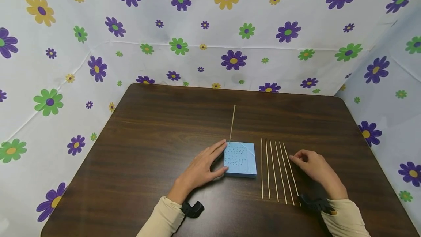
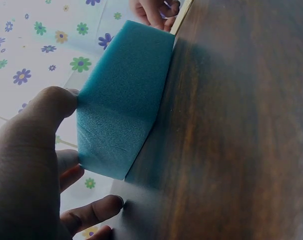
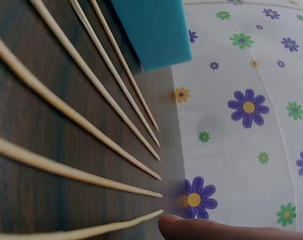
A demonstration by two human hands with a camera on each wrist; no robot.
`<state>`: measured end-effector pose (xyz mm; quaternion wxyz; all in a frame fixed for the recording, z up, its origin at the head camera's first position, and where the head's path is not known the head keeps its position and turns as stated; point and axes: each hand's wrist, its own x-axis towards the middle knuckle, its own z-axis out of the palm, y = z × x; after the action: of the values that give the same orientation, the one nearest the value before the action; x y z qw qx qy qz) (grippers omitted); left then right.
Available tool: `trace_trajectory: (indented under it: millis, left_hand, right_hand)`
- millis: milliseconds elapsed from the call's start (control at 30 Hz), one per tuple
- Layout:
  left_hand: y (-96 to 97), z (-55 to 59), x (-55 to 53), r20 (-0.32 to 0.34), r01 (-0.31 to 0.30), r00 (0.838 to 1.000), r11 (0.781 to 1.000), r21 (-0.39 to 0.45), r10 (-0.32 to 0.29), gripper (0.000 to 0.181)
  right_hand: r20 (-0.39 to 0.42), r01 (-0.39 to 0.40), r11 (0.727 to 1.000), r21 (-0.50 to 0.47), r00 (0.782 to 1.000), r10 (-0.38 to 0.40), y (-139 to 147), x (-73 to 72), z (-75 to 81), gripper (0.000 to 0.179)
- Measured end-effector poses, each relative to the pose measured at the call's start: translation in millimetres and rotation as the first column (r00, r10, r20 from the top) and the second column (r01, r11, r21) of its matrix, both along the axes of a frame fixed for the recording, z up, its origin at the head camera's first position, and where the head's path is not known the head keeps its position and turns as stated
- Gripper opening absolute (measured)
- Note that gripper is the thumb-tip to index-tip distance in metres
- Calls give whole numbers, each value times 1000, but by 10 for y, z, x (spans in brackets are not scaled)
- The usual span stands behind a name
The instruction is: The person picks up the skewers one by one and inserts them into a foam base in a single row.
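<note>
A light blue foam block [image 1: 241, 159] with rows of small holes on top lies on the table. One thin wooden skewer [image 1: 232, 121] stands up from its far left corner. My left hand [image 1: 204, 164] holds the block by its left side, thumb at the near corner and fingers at the far one; the left wrist view shows the thumb against the foam block [image 2: 126, 95]. Several more skewers [image 1: 275, 171] lie side by side right of the block. My right hand [image 1: 317, 169] hovers at the rightmost one, a fingertip right beside that skewer [image 3: 116, 226] near its far end.
The dark wooden table [image 1: 158, 120] has its far edge beyond the block. White cloth [image 1: 200, 10] with purple, yellow and green flowers hangs behind and at both sides. A black wrist strap [image 1: 194, 209] circles each wrist.
</note>
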<state>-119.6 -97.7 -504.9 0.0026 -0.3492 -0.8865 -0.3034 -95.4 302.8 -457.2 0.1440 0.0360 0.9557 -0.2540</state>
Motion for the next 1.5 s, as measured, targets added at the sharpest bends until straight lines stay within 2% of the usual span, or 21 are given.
trace_trajectory:
  millis: [367,633,1033,1267,1500]
  left_hand:
    - [-7,5,-1,1,-3,1000,1000,-4,3,78]
    - [-19,14,14,6,1,1000,1000,-1,-1,77]
    - [-19,16,10,4,3,1000,1000,3,-3,77]
    - [-22,29,-2,0,12,1000,1000,3,-12,77]
    - [-19,13,7,-7,11,1000,1000,-3,-11,77]
  right_hand:
    - [8,26,999,47,1000,-26,-113,46,-4,47]
    - [-36,34,997,65,999,-31,-168,70,-30,32]
    - [28,71,991,114,997,-75,-231,81,43,24]
    - [15,50,986,161,998,-53,-261,76,48,25]
    - [17,57,988,142,998,-60,-267,120,52,19]
